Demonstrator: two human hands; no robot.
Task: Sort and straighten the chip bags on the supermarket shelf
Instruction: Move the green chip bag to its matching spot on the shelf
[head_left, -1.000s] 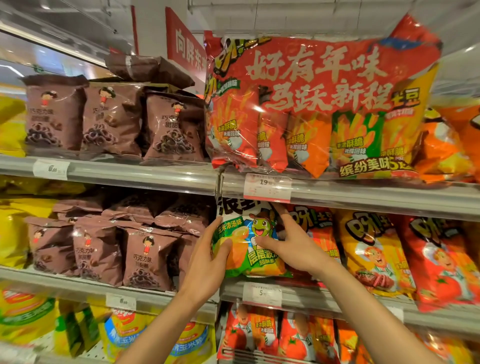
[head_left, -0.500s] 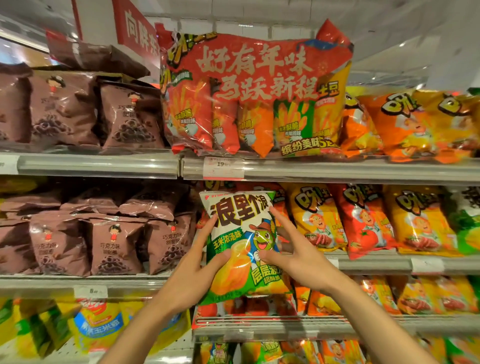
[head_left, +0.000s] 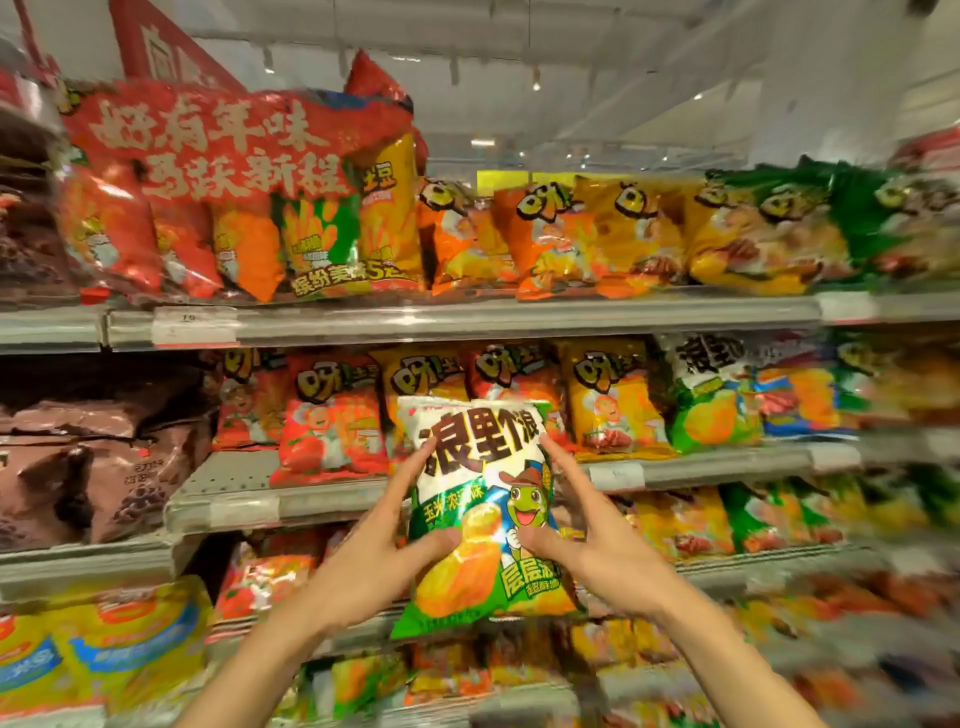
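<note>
Head view: green-and-white chip bag (head_left: 480, 512) held upright in mid-air, in front of the middle shelf (head_left: 332, 501). Left hand (head_left: 371, 558) and right hand (head_left: 602, 551) clamp its side edges, thumbs pressed on the front, fingers spread behind. Likely light, air-puffed, slick film, contents brittle. Best gripped at the side seams, gently. Matching bags (head_left: 714, 395) sit further right on that shelf.

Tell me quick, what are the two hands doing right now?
Left hand: closed on the left side of the green and white chip bag.
Right hand: closed on the right side of the same bag.
</note>
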